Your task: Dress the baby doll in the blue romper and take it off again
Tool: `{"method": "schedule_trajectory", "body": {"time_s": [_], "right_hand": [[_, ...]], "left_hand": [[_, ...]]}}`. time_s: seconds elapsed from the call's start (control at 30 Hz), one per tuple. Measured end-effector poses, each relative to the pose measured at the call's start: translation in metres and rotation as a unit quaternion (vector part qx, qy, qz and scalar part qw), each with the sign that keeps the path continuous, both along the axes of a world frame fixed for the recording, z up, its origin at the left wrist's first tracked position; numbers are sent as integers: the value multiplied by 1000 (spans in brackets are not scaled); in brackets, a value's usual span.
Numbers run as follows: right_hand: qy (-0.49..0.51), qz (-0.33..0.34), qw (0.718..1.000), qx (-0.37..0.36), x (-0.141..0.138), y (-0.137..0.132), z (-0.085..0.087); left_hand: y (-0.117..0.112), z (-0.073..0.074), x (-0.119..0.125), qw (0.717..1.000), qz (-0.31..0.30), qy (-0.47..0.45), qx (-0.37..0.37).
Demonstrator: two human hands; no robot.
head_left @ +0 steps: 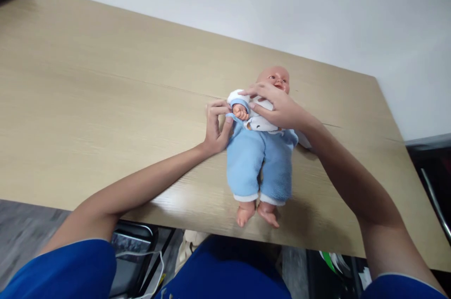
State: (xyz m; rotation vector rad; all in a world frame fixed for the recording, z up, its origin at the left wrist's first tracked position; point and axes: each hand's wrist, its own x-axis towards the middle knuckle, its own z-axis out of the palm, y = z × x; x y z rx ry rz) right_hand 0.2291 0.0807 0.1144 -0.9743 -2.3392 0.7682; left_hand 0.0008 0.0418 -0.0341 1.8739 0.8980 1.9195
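A baby doll (pixel 278 78) lies on its back on the wooden table, head toward the wall and bare feet toward me. It wears a white top with a blue-edged sleeve (pixel 235 96) and fluffy light-blue trousers (pixel 245 163). My left hand (pixel 216 125) pinches the edge of the sleeve cuff beside the doll's small fist (pixel 240 111). Across the doll's chest reaches my right hand (pixel 276 104), its fingers and thumb bent around the upper side of the same sleeve. The right palm hides part of the top and the doll's chin.
The table (pixel 105 116) has a thin seam across its middle and its near edge close to my body. A white wall (pixel 246 3) stands behind it. Below the near edge are a dark chair-like object (pixel 132 247) and a white cable (pixel 160 261).
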Motion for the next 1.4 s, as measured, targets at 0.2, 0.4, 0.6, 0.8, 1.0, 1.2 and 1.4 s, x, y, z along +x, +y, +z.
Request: {"method": "schedule_trajectory", "body": {"time_s": [0.2, 0.4, 0.6, 0.8, 1.0, 1.2, 1.4], "right_hand": [[-39, -24, 997, 60, 4, -18, -16], [-22, 15, 999, 44, -1, -19, -24], [-9, -59, 997, 38, -2, -26, -22], [63, -146, 987, -35, 2, -16, -48], [174, -116, 969, -128, 6, -9, -62], [241, -118, 940, -211, 13, -1, -63], [275, -148, 917, -247, 16, 6, -62]], "left_hand": [[9, -7, -2, 996, -62, -15, 65], [12, -2, 5, 987, -80, -113, -77], [13, -2, 5, 944, -92, -189, -254], [23, -5, 5, 892, -148, -272, -330], [40, 5, -3, 880, -167, -244, -372], [64, 18, -4, 857, -231, -196, -417], [96, 29, 9, 841, -249, -152, -456]]}}
